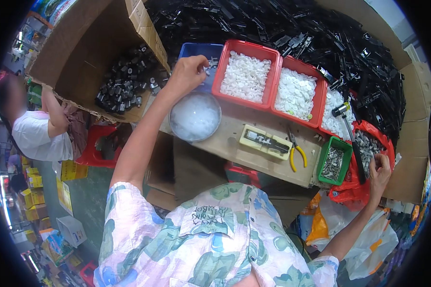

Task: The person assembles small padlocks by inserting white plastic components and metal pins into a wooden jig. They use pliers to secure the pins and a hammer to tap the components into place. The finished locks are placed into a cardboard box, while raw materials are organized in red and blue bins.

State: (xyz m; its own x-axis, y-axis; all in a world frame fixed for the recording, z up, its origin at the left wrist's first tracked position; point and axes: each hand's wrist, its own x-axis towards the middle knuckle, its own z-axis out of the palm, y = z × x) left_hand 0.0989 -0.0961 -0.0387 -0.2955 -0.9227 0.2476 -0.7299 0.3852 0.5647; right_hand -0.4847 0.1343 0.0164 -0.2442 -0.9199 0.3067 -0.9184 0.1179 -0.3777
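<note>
My left hand is over the blue bin, which has a few small white pieces in it. Its fingertips are pinched together, and whatever they hold is too small to name. At the far right my right hand reaches into a red plastic bag of small grey parts. Those fingers are bent together, but their tips are partly hidden. Between the hands, a cream fixture with a black part set in it lies on the board, beside yellow-handled pliers.
A round bowl of whitish contents sits below the blue bin. Red bins hold white pieces; a green bin holds metal pins. A black-handled hammer leans by the bag. Cardboard boxes and piled black parts surround the board. Another person sits left.
</note>
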